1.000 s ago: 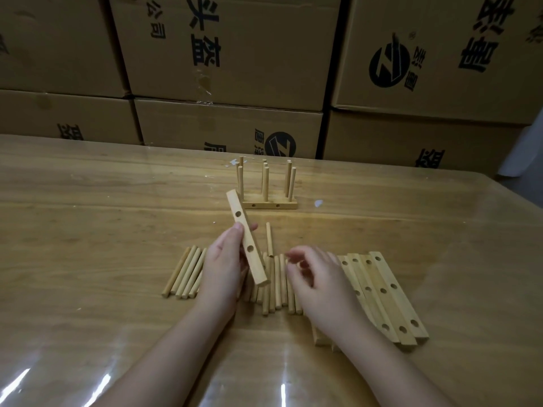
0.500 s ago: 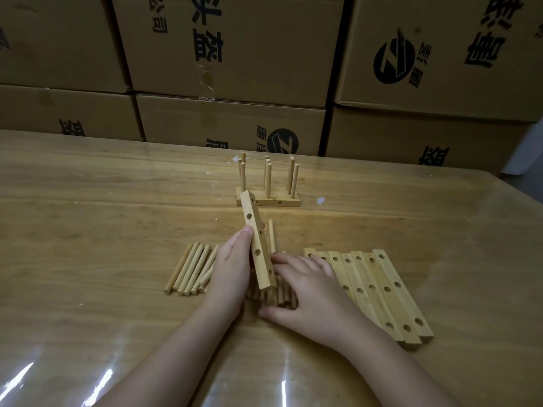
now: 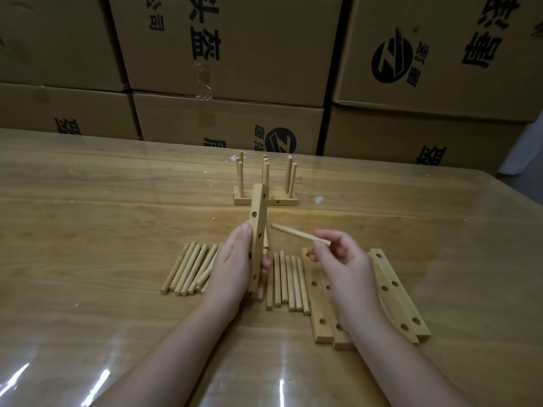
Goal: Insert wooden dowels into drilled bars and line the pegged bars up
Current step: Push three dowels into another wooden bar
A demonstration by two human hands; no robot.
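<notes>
My left hand (image 3: 233,264) grips a drilled wooden bar (image 3: 258,227), held nearly upright above the table with its holes facing me. My right hand (image 3: 342,264) pinches one wooden dowel (image 3: 296,232), its free tip pointing left toward the bar and a little apart from it. Loose dowels lie in two groups on the table, one left (image 3: 189,268) of my left hand and one between my hands (image 3: 289,282). Drilled bars (image 3: 395,292) lie side by side under and right of my right wrist. Farther back stand pegged bars (image 3: 266,198) with upright dowels.
The wooden table (image 3: 102,230) has a glossy clear cover. Stacked cardboard boxes (image 3: 229,48) with printed logos form a wall right behind its far edge. The table's right corner (image 3: 505,183) lies at the upper right.
My right hand has lifted off the dowel pile with one dowel pinched and turned it toward the bar. My left hand has tipped the bar more upright.
</notes>
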